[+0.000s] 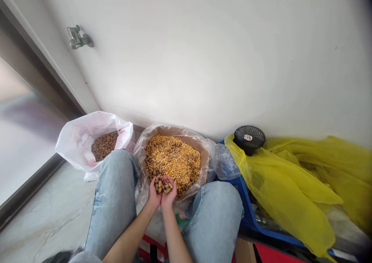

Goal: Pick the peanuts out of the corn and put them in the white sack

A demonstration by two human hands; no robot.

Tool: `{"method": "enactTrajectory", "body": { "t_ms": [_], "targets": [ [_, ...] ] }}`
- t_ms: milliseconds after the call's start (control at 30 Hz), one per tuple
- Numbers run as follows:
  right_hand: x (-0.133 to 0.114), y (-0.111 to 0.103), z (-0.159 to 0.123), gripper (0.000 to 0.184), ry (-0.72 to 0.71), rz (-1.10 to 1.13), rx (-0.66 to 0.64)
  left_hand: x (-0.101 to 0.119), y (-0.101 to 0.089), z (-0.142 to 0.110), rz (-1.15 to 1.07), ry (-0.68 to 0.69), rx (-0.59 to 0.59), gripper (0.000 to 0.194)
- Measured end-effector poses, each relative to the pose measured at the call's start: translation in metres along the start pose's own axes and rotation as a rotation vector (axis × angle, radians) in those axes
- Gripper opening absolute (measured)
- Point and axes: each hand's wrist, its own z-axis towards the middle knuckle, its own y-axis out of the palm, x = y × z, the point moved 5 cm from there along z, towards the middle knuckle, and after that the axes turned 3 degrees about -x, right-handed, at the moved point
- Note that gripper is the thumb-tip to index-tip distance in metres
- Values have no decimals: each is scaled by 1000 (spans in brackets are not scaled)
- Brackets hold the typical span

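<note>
My left hand (pixel 154 195) and my right hand (pixel 169 197) are cupped side by side, palms up. Together they hold a heap of unshelled peanuts (pixel 163 186). Both are over the near edge of a cardboard box (pixel 205 163) lined with a clear plastic bag (pixel 140 148). Inside it, yellow and white corn kernels (pixel 181 160) lie mixed with more unshelled peanuts, which gather mostly along the near and left sides. My knees stand on either side of the box.
Left of the box, a white plastic bag (pixel 74 139) holds more brown peanuts (pixel 104 145). To the right, yellow netting (pixel 285 177) and a black mesh basket (pixel 250 137) rest on a blue crate (pixel 247 207). A metal tap (pixel 78 38) juts from the white wall (pixel 203 54).
</note>
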Motion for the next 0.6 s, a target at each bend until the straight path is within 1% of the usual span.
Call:
{"method": "enactTrajectory", "body": {
  "t_ms": [67, 133, 200, 267, 333, 367, 433, 467, 533, 567, 600],
  "targets": [
    [-8, 12, -1, 27, 0, -11, -11, 2, 15, -8, -11, 1, -9, 14],
    [-20, 33, -4, 22, 17, -20, -49, 8, 36, -16, -33, 19, -33, 15],
    [-35, 64, -8, 20, 49, -40, -128, 23, 61, -24, -59, 87, -66, 14],
    [-53, 105, -13, 19, 51, -84, -227, 48, 90, -32, -78, 198, -115, 10],
    [-68, 154, -18, 18, -7, -147, -324, 82, 118, -38, -108, 313, -163, 8],
    [-72, 180, -19, 18, -22, -187, -373, 102, 131, -40, -135, 369, -176, 8],
    [-70, 238, -21, 17, -23, -281, -505, 149, 150, -41, -193, 488, -175, 9],
    [-65, 267, -21, 18, -22, -328, -574, 175, 157, -40, -215, 546, -165, 10],
    [-49, 317, -19, 24, 11, -389, -695, 227, 163, -37, -248, 622, -118, 16],
    [-41, 337, -18, 29, 12, -396, -747, 249, 161, -34, -265, 612, -87, 23],
    [-35, 351, -16, 33, -30, -397, -780, 266, 156, -31, -280, 558, -21, 30]
  ]
}}
